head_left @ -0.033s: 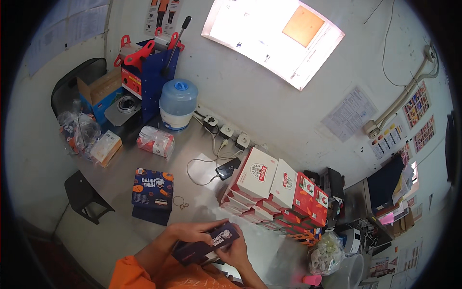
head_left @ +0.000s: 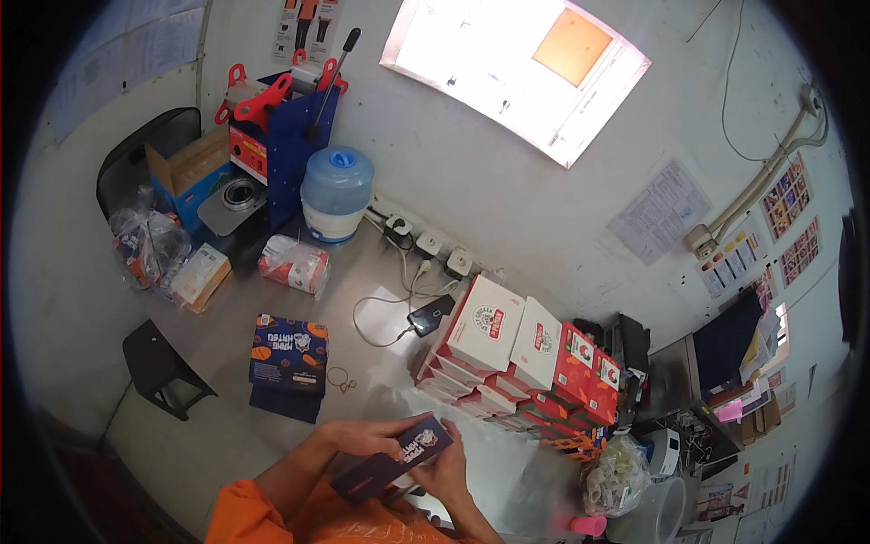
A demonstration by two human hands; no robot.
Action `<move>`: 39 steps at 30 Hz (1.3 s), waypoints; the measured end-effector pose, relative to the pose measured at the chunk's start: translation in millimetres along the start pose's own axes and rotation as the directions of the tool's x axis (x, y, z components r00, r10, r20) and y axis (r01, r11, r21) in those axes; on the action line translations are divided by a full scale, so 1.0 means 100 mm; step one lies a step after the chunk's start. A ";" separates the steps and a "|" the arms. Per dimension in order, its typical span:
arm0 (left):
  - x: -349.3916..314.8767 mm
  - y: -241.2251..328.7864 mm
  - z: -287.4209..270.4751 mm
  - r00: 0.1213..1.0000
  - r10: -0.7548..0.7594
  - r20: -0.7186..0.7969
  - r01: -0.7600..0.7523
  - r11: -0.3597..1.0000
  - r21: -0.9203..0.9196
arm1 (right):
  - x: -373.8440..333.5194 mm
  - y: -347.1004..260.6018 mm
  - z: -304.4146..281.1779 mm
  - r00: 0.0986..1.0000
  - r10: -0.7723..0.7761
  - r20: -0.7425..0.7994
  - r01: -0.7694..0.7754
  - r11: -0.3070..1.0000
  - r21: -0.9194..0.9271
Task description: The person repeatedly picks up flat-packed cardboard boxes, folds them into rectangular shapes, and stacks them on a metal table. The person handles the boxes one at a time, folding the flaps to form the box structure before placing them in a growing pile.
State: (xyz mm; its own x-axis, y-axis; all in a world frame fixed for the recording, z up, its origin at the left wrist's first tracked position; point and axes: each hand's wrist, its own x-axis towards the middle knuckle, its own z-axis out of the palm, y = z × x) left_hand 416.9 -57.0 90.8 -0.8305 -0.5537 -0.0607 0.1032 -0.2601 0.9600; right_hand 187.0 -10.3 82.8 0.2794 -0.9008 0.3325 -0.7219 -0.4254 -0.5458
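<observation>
My left hand (head_left: 370, 439) and my right hand (head_left: 444, 467) hold a dark purple-blue cardboard box (head_left: 385, 464) between them, low over the near edge of the metal table. The left fingers lie over its upper side. Around the opposite end, the right fingers are wrapped. White lettering and a small mascot mark the face turned up; the underside is hidden. Just beyond my left forearm lies a pile of flat dark blue cartons (head_left: 288, 355) with orange pictures. Beside that pile rests a loose tan rubber band or string (head_left: 341, 379).
White and red boxes (head_left: 485, 322) are stacked at the right of the table (head_left: 227, 340). A phone (head_left: 430, 315) lies on its charging cable. Along the back stand a blue water jug (head_left: 337, 186) and a blue-red lever machine (head_left: 288, 150). A pink cup (head_left: 589, 526) sits front right.
The box has turned slightly in my hands, so its lower part sits at a different tilt. Both hands still grip it, and the things on the table look unmoved.
</observation>
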 end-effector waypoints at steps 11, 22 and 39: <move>0.24 -0.07 0.11 0.917 0.230 -0.327 0.082 0.692 0.717 | 0.26 -0.13 -0.27 0.933 0.196 0.303 -0.015 0.860 -0.510; 0.41 0.12 -0.04 0.848 -0.216 -0.484 0.513 0.100 0.853 | 0.40 -0.38 -0.35 0.978 -0.099 0.183 0.187 0.803 -0.565; -0.65 -0.42 0.35 0.650 -0.478 -0.590 0.538 0.839 -0.087 | -0.21 0.48 -0.11 0.685 0.431 0.587 -0.680 0.667 0.304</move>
State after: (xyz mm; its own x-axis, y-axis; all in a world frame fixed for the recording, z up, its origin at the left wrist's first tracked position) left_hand 447.1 17.9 64.4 -0.2667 -0.7024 -0.6599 -0.3123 -0.5848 0.7487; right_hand 139.5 -10.9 57.7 0.2517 -0.8519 -0.4593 -0.4791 0.3027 -0.8239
